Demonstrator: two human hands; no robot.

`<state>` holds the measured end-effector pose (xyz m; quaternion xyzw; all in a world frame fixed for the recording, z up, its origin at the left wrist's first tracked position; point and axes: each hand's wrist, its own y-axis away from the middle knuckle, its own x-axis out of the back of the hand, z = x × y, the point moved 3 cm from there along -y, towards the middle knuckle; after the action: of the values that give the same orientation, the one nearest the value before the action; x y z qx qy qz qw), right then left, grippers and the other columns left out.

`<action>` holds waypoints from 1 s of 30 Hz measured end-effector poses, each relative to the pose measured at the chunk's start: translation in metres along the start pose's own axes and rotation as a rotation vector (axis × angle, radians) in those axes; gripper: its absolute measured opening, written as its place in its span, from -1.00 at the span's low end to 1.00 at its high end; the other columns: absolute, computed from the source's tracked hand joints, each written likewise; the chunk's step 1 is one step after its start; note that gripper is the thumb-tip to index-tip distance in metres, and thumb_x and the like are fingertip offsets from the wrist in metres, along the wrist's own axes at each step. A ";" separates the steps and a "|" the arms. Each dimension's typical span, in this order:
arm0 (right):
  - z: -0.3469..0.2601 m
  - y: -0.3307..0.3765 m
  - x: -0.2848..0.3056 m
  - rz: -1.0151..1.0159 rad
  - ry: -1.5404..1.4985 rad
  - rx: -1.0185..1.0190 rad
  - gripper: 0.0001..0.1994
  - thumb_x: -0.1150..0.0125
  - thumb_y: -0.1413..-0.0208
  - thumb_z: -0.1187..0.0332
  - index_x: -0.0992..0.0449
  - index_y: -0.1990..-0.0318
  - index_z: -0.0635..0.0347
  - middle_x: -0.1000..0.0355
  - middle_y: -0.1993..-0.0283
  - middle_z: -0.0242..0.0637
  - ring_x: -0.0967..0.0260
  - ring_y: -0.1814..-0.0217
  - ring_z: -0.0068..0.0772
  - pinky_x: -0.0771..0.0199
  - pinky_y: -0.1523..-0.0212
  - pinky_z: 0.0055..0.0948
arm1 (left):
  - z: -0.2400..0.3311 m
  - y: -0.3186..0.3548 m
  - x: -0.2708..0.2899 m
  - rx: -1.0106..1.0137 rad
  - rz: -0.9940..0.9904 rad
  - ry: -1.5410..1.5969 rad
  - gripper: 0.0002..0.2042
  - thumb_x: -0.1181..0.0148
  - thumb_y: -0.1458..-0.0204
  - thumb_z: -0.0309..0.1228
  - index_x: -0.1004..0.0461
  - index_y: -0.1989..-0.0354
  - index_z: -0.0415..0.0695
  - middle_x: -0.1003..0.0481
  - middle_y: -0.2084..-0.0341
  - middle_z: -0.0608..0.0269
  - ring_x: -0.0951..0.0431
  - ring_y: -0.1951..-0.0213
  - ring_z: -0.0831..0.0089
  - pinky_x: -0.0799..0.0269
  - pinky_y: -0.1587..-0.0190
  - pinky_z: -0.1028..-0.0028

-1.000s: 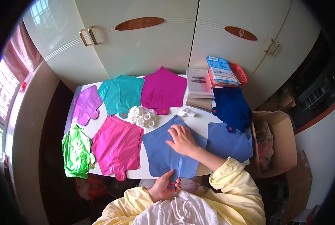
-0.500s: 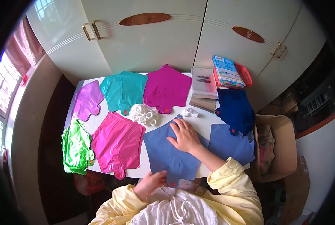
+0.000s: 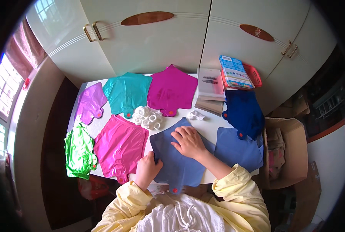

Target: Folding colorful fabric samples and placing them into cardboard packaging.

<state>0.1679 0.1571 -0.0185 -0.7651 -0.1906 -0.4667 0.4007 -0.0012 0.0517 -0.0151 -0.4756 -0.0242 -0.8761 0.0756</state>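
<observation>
A flat, uninflated blue-grey foil balloon [image 3: 186, 169] lies before me, its tab with a red dot hanging over the table's near edge. My right hand [image 3: 188, 142] rests on its upper part, fingers stretched out and pressed lightly on the foil. At the balloon's left edge, my left hand [image 3: 147, 170] is closed in a pinch on the foil. A shiny pink flat balloon [image 3: 120, 145] lies just left of that hand. Beyond it sits a bundle of white ribbon rolls [image 3: 147, 117], and a small white bundle [image 3: 195, 115] lies past my right hand.
More flat balloons surround these: green [image 3: 79, 152], purple [image 3: 90, 103], teal [image 3: 127, 92], magenta [image 3: 172, 91], dark blue [image 3: 245, 112] and another blue-grey one [image 3: 238, 150]. Boxes [image 3: 211, 85] and a red basket [image 3: 253, 74] stand at back right. A cardboard box [image 3: 296, 154] is beside the table.
My left hand has moved up and forward from the table's near edge and now grips the balloon's left edge. My right hand has slid slightly nearer to me.
</observation>
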 end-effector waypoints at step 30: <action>-0.001 -0.001 0.000 -0.080 -0.005 -0.008 -0.63 -0.09 -0.09 0.19 -0.41 -0.09 -0.15 -0.28 -0.13 -0.34 -0.14 -0.26 -0.29 -0.02 -0.31 -0.17 | 0.004 0.007 0.005 0.041 -0.199 0.260 -0.64 -0.26 0.10 -0.27 -0.37 0.27 -0.32 -0.44 0.68 -0.01 -0.52 0.60 0.07 -0.44 0.49 0.25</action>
<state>0.1667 0.1568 -0.0179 -0.7596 -0.2204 -0.4810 0.3781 0.0008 0.0448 -0.0092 -0.3518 -0.0790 -0.9327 0.0008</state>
